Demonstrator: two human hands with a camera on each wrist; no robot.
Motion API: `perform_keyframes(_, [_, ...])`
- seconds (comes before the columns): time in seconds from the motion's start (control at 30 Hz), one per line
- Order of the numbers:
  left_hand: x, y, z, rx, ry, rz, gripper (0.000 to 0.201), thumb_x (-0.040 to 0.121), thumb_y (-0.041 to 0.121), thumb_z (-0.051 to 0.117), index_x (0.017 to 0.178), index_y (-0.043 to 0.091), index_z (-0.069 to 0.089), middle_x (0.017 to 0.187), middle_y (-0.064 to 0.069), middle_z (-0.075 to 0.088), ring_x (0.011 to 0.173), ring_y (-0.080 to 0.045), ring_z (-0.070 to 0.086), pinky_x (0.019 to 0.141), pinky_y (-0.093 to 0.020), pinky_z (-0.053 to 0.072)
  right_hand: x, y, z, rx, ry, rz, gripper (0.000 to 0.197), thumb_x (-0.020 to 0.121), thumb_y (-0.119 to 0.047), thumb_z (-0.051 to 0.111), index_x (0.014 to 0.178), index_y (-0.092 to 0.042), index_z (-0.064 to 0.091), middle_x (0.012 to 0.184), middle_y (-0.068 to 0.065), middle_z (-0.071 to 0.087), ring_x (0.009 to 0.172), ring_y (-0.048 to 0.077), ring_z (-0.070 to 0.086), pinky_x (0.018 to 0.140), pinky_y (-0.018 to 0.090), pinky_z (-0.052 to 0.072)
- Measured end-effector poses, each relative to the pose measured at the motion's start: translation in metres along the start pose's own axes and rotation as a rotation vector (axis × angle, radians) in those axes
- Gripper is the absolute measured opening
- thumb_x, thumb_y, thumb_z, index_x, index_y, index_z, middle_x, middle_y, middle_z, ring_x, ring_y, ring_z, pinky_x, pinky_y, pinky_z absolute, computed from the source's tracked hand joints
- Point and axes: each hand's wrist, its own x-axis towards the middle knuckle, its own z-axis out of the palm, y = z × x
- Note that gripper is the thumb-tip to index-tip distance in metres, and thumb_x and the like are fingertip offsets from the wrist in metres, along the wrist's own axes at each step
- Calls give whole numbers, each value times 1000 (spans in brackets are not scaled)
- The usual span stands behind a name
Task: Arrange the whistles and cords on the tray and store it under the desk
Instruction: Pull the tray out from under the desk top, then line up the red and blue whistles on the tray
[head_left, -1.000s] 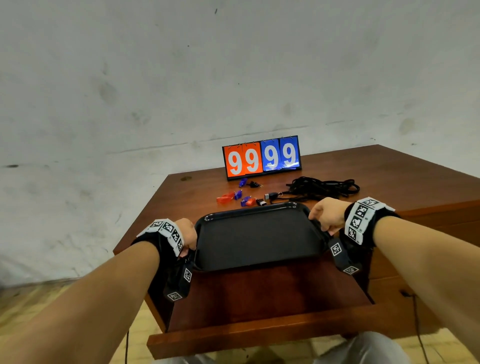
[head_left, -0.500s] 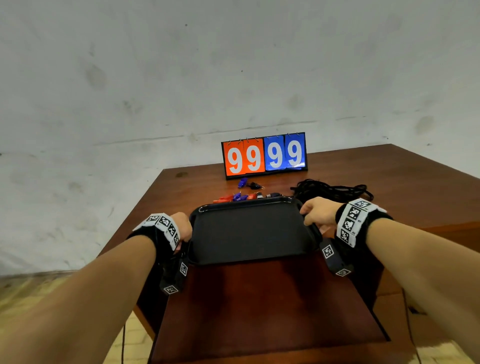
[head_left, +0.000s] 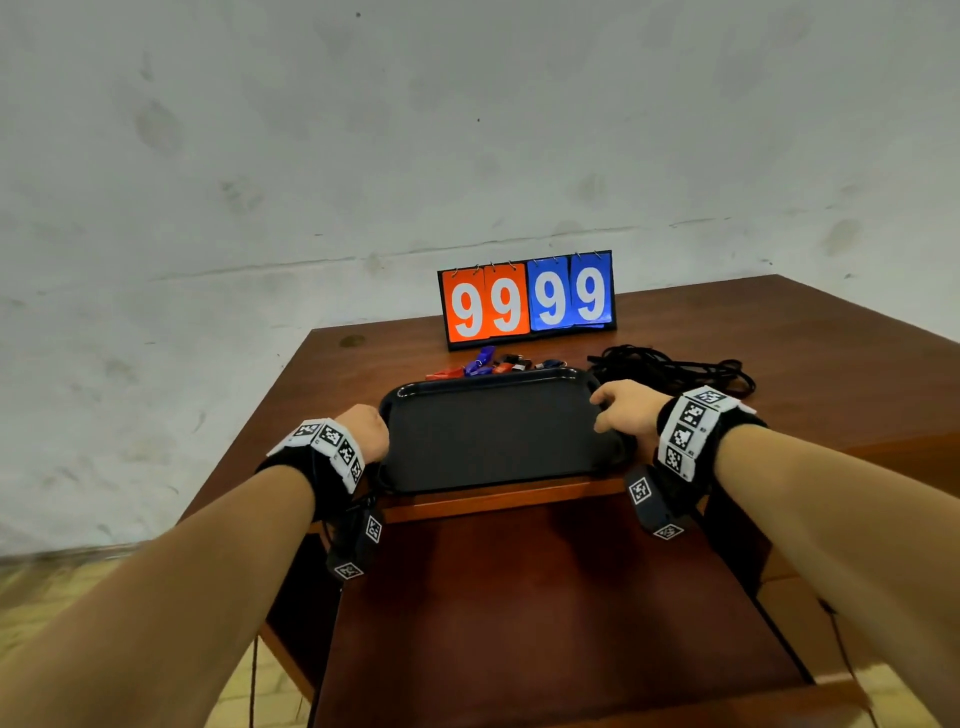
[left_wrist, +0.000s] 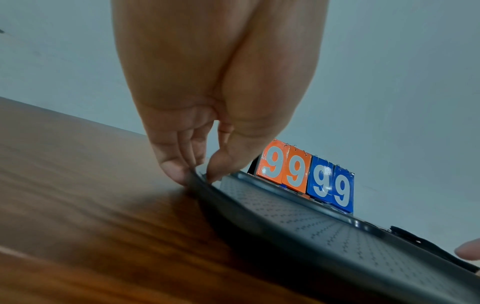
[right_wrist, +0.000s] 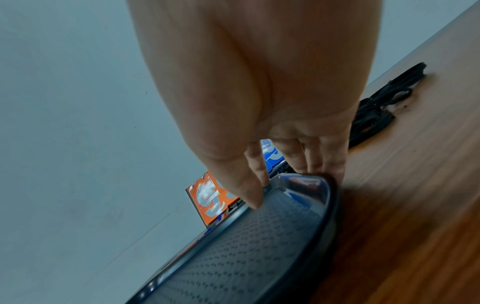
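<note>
Hands (head_left: 370, 431) at both tray (head_left: 498, 431) ends

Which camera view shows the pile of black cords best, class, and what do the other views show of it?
The head view: the black cords lie whole on the desk, beyond the right hand. The right wrist view shows part of the pile past the fingers. The left wrist view shows only a dark sliver beyond the tray.

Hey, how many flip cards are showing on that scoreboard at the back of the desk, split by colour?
Orange cards: 2
Blue cards: 2
Total: 4, each showing a 9
</note>
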Motion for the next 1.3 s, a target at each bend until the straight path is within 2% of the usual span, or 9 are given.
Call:
perform_keyframes(0.13, [-3,-2,1,-27,-9,10,19,86,1,56,101,1,67,103,-20,69,97,-37,68,79,-39,58,-2,-5,2,-15,9,29,55,85,-11,71,136,-7,52,136,12,55,121,27,54,98,32,44])
perform_keyframes(0.3, [-11,-4,-2,-51,-45,35,16,77,2,63,92,2,68,95,-19,71,82,-35,71,73,-41,59,-13,-16,2,-39,1,44,61,87,-11,69,143,-7,46,144,12,48,130,28,48,103,33,41])
perform_keyframes(0.4, [-21,-3,-4,-66,-43,44,9,78,2,62,87,3,66,79,-15,66,59,-28,58,61,-34,51,-23,-25,6,-76,-4,29,62,87,-13,68,144,-8,44,145,12,46,130,27,47,103,32,41])
perform_keyframes(0.47, [-29,-2,-7,-77,-51,40,4,79,2,62,82,5,63,72,-12,60,55,-25,51,58,-31,44,-31,-32,7,-106,-9,13,62,87,-14,68,144,-10,44,146,11,45,131,27,47,102,32,41])
perform_keyframes(0.63, [-39,2,-17,-102,-40,99,9,76,5,65,84,6,68,103,-16,73,85,-25,64,79,-36,53,-50,-51,3,-89,-23,-43,64,87,-15,69,145,-11,43,146,10,46,131,26,47,104,33,41])
perform_keyframes(0.77, [-53,17,-29,-94,-17,182,9,82,6,64,88,12,64,91,-7,63,86,-23,59,84,-36,52,-61,-72,1,-60,-22,-100,63,87,-14,68,145,-12,43,145,10,46,129,25,48,105,34,42])
perform_keyframes(0.9, [-45,25,-33,-133,-7,239,15,84,9,66,96,17,65,103,-4,65,101,-21,61,91,-33,51,-60,-95,1,-36,-36,-155,62,88,-14,67,145,-14,43,145,10,46,120,23,52,99,33,45])
perform_keyframes(1.1, [-12,34,-35,-134,-21,306,20,84,10,65,100,22,63,109,-1,64,102,-20,62,94,-33,50,-32,-125,9,-30,-97,-194,60,89,-14,65,145,-16,42,144,10,47,117,22,54,92,31,49])
perform_keyframes(1.3, [30,37,-41,-112,-71,300,21,84,10,64,101,23,63,112,-2,65,104,-19,61,96,-33,49,11,-138,23,-60,-122,-208,61,89,-15,66,145,-15,42,147,9,45,132,23,46,105,34,41])
